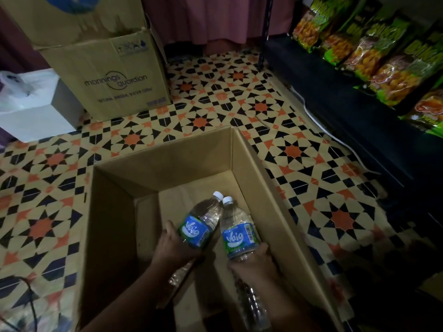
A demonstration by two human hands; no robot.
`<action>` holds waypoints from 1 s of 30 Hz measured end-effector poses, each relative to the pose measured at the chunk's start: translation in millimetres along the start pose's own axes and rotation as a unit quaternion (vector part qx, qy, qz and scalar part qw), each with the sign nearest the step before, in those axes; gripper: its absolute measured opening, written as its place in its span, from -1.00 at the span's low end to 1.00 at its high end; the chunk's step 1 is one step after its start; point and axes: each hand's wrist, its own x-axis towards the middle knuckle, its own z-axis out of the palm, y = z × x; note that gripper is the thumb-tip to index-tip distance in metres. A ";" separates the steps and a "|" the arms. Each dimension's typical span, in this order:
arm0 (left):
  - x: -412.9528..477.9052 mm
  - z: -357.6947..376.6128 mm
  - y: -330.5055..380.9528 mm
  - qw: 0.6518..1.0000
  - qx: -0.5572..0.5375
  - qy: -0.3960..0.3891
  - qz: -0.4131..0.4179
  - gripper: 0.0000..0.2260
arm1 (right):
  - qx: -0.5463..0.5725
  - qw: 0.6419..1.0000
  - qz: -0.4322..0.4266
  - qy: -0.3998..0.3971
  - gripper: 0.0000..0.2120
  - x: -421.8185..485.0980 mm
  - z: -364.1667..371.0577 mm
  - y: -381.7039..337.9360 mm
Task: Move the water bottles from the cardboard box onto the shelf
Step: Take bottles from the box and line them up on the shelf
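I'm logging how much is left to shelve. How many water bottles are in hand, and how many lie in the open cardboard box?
In hand: 2, the left bottle in the left hand, the right bottle in the right hand.
Lying in the cardboard box: 2, a bottle under the left arm and a bottle under the right arm, both partly hidden.
Total: 4 visible.

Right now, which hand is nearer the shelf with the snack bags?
Right. The right hand grips one bottle beside the cardboard box wall on the shelf side; the left hand grips the other bottle nearer the box's middle, farther from the shelf.
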 end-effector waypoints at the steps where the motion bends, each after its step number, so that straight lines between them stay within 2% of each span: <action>1: -3.1 -0.6 -0.2 0.999 -0.028 -0.015 -0.022 -0.04 | 0.006 1.000 0.009 -0.007 -0.22 1.1 0.6 1.1; 3: -3.7 3.1 -5.3 0.995 -0.052 -0.051 -0.061 0.08 | 0.005 1.000 0.023 -0.012 -0.15 3.0 2.2 1.1; 4: -4.6 6.5 -5.6 0.994 -0.059 -0.070 -0.064 0.00 | -0.001 1.000 0.025 -0.006 -0.10 3.4 3.2 1.1; 6: -8.7 15.5 -4.8 0.993 -0.080 -0.067 -0.053 -0.33 | -0.017 1.000 0.023 0.010 -0.04 2.0 5.0 1.1; 7: -12.3 19.9 -2.0 0.993 -0.092 -0.049 -0.049 -0.36 | -0.019 0.999 0.024 0.016 -0.02 1.7 6.1 0.9; 10: -22.9 28.1 5.6 0.996 -0.068 -0.004 -0.060 -0.17 | 0.004 0.999 0.038 0.013 -0.05 4.1 3.3 -0.2; 15: -31.5 26.2 9.6 0.997 -0.034 0.020 -0.067 -0.25 | 0.036 0.998 0.044 -0.017 -0.23 4.0 -8.7 2.0; 19: -47.2 21.0 12.6 0.992 -0.086 0.036 -0.084 -0.13 | 0.034 0.998 0.011 -0.042 -0.17 -9.7 -20.4 4.3; 21: -54.2 14.7 17.2 0.988 -0.123 0.050 -0.082 -0.12 | 0.024 0.998 -0.014 -0.057 -0.25 -22.0 -34.0 3.1; 25: -70.8 -11.2 40.5 0.972 -0.213 0.081 -0.053 -0.32 | 0.042 0.994 -0.079 -0.064 -0.56 -41.9 -59.4 2.0; 27: -83.9 -29.0 57.1 0.963 -0.251 0.094 -0.021 -0.53 | 0.064 0.991 -0.099 -0.058 -0.51 -52.2 -70.5 -1.0; 30: -107.6 -56.1 83.4 0.948 -0.290 0.118 0.048 -0.71 | 0.108 0.984 -0.134 -0.052 -0.46 -71.0 -90.5 -8.6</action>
